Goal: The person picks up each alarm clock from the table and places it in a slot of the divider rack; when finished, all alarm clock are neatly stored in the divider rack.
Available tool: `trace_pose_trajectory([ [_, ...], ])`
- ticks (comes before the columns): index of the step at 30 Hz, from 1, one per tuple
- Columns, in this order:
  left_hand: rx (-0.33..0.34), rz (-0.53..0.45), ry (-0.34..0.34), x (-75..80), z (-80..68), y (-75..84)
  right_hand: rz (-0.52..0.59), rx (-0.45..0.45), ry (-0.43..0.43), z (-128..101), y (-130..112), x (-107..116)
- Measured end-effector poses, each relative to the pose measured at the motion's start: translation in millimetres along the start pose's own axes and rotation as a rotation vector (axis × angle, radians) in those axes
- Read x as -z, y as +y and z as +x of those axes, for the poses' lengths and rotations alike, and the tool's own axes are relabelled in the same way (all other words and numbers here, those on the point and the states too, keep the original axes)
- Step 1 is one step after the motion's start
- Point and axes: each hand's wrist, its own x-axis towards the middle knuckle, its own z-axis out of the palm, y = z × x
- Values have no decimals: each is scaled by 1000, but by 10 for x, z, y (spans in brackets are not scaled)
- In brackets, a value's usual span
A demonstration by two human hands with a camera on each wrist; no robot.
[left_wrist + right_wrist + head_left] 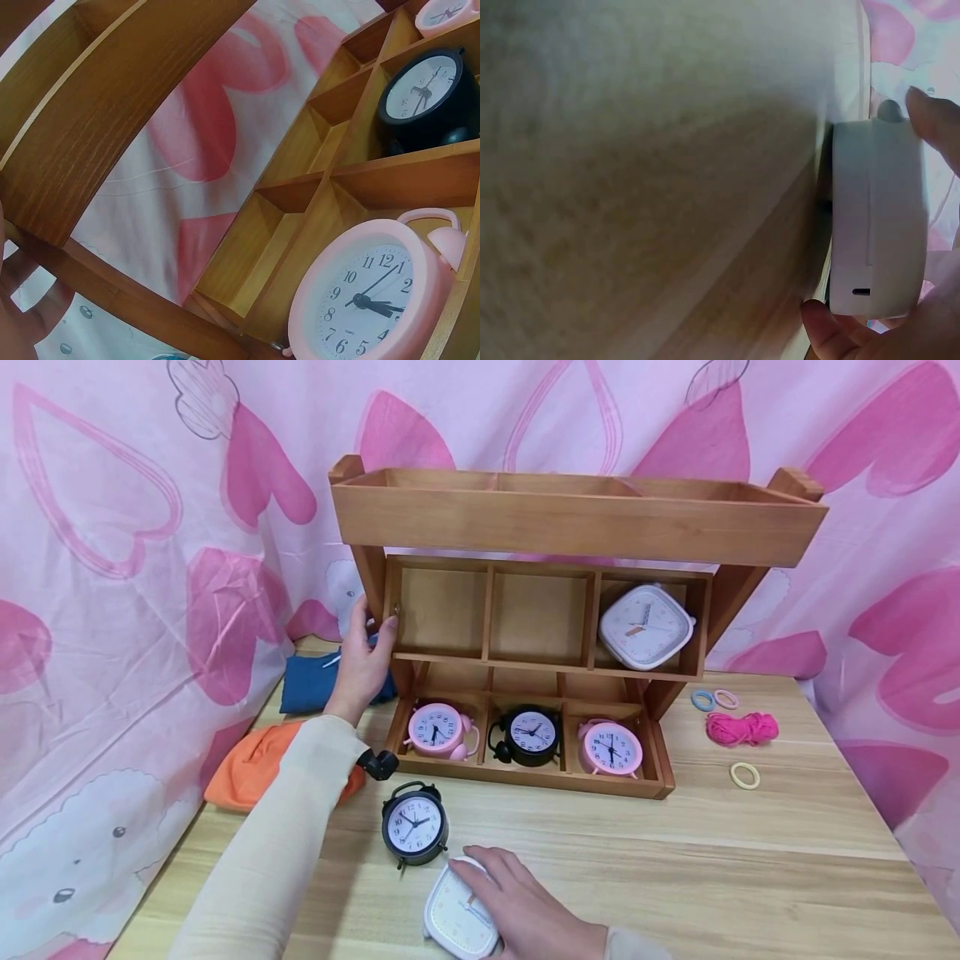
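Note:
My left hand (365,653) grips the left side post of the wooden shelf (577,527), thumb on the front edge. My right hand (517,906) lies over a white square clock (456,917) flat on the table near the front edge; in the right wrist view its fingers (934,124) and thumb hold the white clock (876,217) by its sides. A black alarm clock (415,824) stands just left of it. In the shelf's bottom row sit a pink clock (437,729), a black clock (531,735) and another pink clock (611,747). A second white square clock (646,627) leans in the upper right compartment.
Blue cloth (307,685) and orange cloth (251,768) lie left of the shelf. Hair ties (714,699), a pink cord bundle (741,727) and a yellow ring (745,775) lie to the right on the wooden table (750,860). A pink heart curtain (112,527) hangs behind.

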Motion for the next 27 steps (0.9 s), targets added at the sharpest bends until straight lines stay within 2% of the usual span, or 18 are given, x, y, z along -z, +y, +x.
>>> trace_pose_trajectory([
  [2, 1, -2, 3, -3, 21, -45, 6, -6, -7, 3, -6, -7],
  [8, -28, -2, 29, -21, 134, -314, 36, -17, 13, -12, -14, -31],
  [14, -68, -3, 46, -28, 155, -370, 58, -88, 44, -33, -30, 16],
  [17, -65, -4, 45, -30, 155, -372, 58, -107, 92, -54, -34, 74],
  [21, -49, -8, 37, -30, 147, -342, -7, -52, 238, -91, -13, 154],
  [27, -24, -6, 19, -7, 30, -47, 0, -62, 378, -112, 25, 350],
])
